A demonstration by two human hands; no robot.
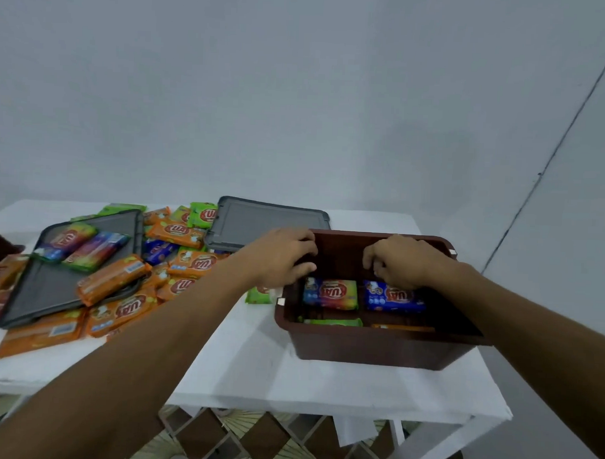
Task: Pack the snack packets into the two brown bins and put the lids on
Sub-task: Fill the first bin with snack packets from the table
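White rectangular table (255,372): brown plastic bin (376,348) at right, one packet layer in, room left. Two grey flat lids (260,224) lie off; left one under loose heap of orange and green foil packets (183,263), needs clearing. Left hand (286,259) and right hand (402,263) curled inside bin by rainbow packet (329,293) and blue packet (394,297), likely squaring rows; grasp unclear.

Subject: one person, two upper limbs in view. Left hand (283,258): bare, knuckles showing as a rounded ridge across the back. Right hand (401,262): bare, same build, knuckle line likewise distinct. Left forearm (153,344): uncovered from wrist to the lower left edge of view (it looks far thicker near the camera, a wide-angle effect). Right forearm (531,323): uncovered from wrist to the right edge of view. Fingernails too blurred to assess.
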